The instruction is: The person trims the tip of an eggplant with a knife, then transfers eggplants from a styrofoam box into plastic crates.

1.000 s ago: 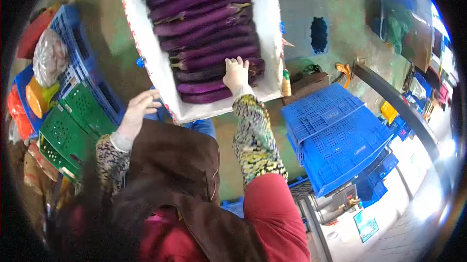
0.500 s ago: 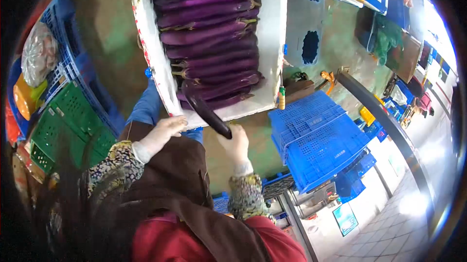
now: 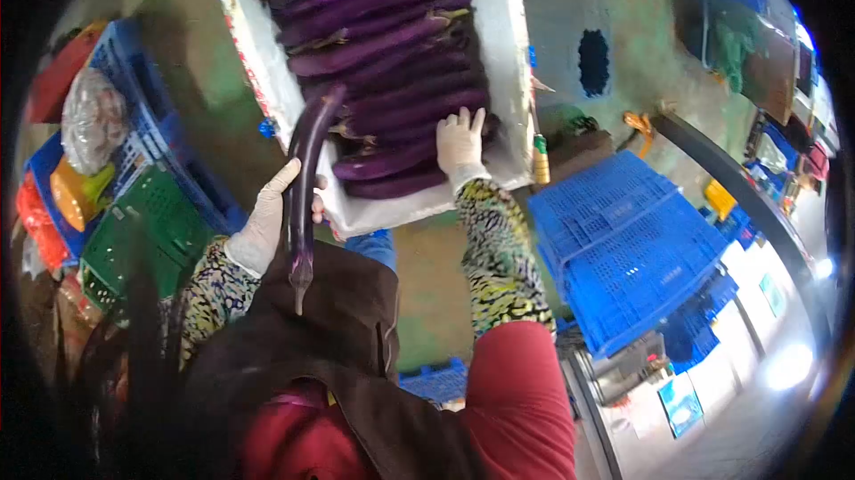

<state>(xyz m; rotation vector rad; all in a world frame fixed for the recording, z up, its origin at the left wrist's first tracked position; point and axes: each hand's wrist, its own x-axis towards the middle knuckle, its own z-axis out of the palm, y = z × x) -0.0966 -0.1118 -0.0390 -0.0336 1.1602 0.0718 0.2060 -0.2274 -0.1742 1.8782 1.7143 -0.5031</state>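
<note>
Your gloved left hand (image 3: pixel 264 222) is closing around a long, glossy, dark-purple eggplant (image 3: pixel 307 155), slightly curved, crossing the white foam box's (image 3: pixel 506 61) near-left edge, pale stem toward you. Your gloved right hand (image 3: pixel 460 143) is resting, fingers part-spread, on purple eggplants (image 3: pixel 383 57) inside; cannot tell whether it is gripping any.

One long, glossy, dark purple eggplant (image 3: pixel 305 173) is being held up off the rest, curving gently, its stem end pointing toward the bottom of the view and its rounded end reaching over the left side of a white foam box (image 3: pixel 506 61). Inside that box, many more purple eggplants (image 3: pixel 383 52) are lying crosswise, side by side and closely packed. In the upper rows, several stem ends are facing right; lower down, some are facing left.
</note>
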